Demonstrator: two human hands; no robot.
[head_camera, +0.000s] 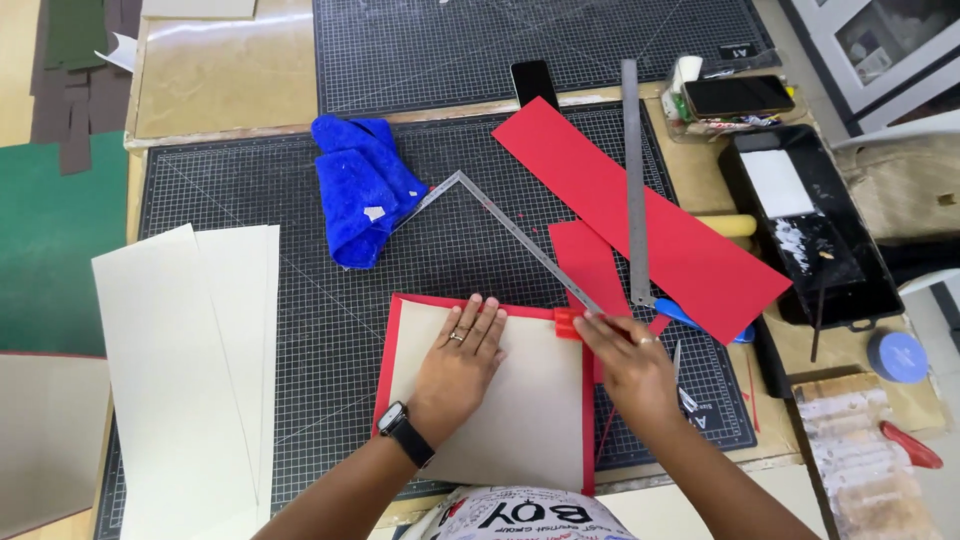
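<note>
Left hand (462, 350) presses flat, fingers spread, on stiff grey board (510, 400); right hand (625, 355) pinches thin red paper (567, 322) at its far-right corner, light and crease-prone.

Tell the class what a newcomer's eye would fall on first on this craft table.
The long red paper strip lying slantwise across the dark cutting mat stands out first, with the crumpled blue cloth to its left. Nearer the viewer, the left hand presses flat on a grey board edged in red, while the right hand works at the board's upper right corner.
</note>
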